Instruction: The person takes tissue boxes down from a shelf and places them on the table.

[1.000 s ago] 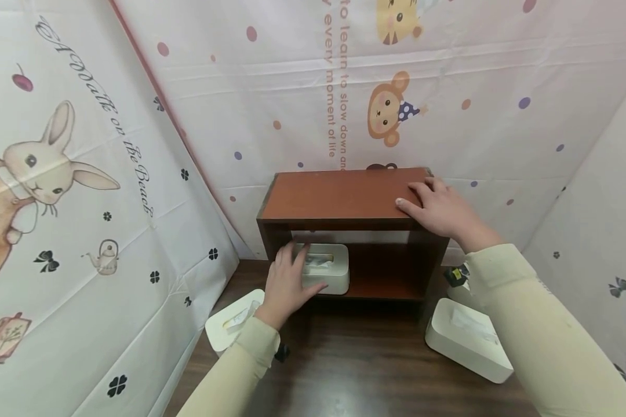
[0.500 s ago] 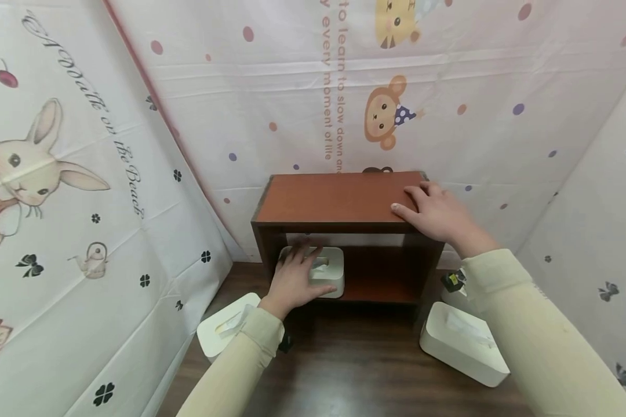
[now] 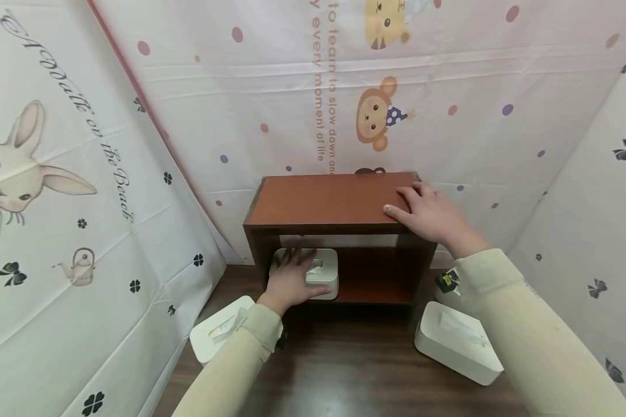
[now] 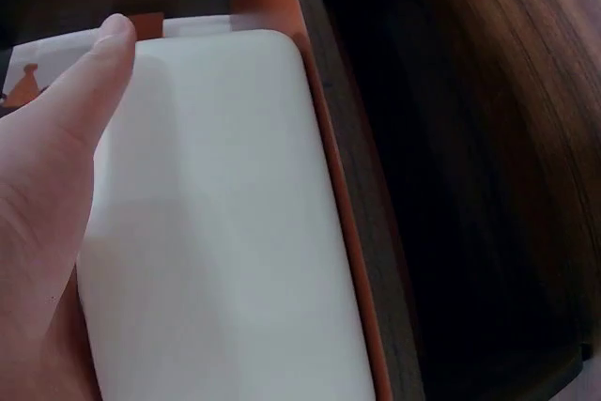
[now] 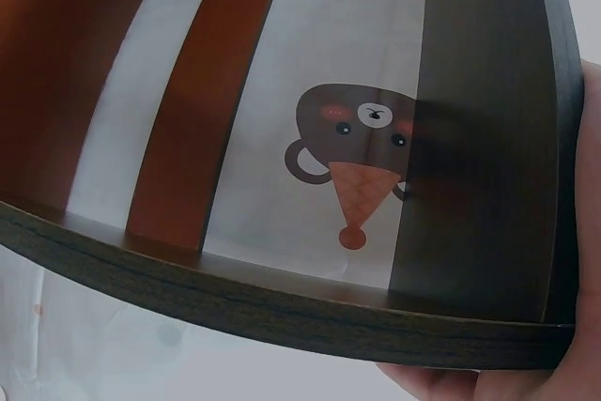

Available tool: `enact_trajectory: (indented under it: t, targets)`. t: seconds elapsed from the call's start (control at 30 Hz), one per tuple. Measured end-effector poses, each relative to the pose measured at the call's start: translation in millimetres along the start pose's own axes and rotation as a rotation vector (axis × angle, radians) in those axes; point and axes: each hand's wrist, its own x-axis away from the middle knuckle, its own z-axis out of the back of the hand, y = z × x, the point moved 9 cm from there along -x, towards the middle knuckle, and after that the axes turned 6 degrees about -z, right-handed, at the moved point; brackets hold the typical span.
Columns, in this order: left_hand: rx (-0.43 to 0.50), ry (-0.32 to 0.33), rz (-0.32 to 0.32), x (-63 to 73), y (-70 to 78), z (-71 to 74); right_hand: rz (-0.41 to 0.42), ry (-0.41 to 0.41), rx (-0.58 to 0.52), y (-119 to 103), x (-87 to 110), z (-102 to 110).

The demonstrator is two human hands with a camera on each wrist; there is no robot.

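In the head view, a white tissue box (image 3: 330, 278) sits at the left end inside a small brown wooden shelf (image 3: 318, 200). My left hand (image 3: 289, 285) is spread over its left part, fingers above the top and the thumb reaching across the front. The left wrist view has the thumb (image 4: 103, 68) along one long edge of the box's smooth side (image 4: 225, 213), which lies beside the shelf board's edge. My right hand (image 3: 430, 215) rests on the shelf's top at its right end, fingers apart. In the right wrist view, part of that hand (image 5: 584, 260) shows beside the frame's corner.
A second tissue box (image 3: 204, 335) stands on the dark wood floor (image 3: 339, 370) at the left, partly behind my left sleeve. Another tissue box (image 3: 456, 347) is at the right near my right sleeve. Printed white sheets (image 3: 292, 104) enclose the back and sides.
The left hand has moved slightly right over the tissue box, covering more of its top. The right hand stays on the shelf's top. The whole head view has shifted a little.
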Motion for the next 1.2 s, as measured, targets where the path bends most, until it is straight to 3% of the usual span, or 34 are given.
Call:
enact_trajectory:
  t: [0.1, 0.33, 0.53, 0.87, 1.2]
  targets:
    - [-0.029, -0.019, 0.006, 1.7, -2.6, -0.9, 0.006, 0.007, -0.007, -1.9, -0.7, 1.2]
    - [-0.106, 0.037, -0.036, 1.4, 1.3, 10.8, 0.011, 0.018, -0.020, -2.1, -1.4, 6.8]
    - [-0.139, 0.024, -0.030, 3.8, 5.1, 9.0, 0.006, 0.008, -0.002, 0.3, 0.0, 7.4]
    - [-0.002, 0.026, -0.003, 17.5, 9.0, 2.7, 0.005, 0.008, 0.001, 2.5, 3.1, -0.1]
    - [-0.011, 0.012, 0.019, 21.7, 4.1, 4.7, 0.012, 0.024, -0.010, -2.1, 3.1, 1.5]
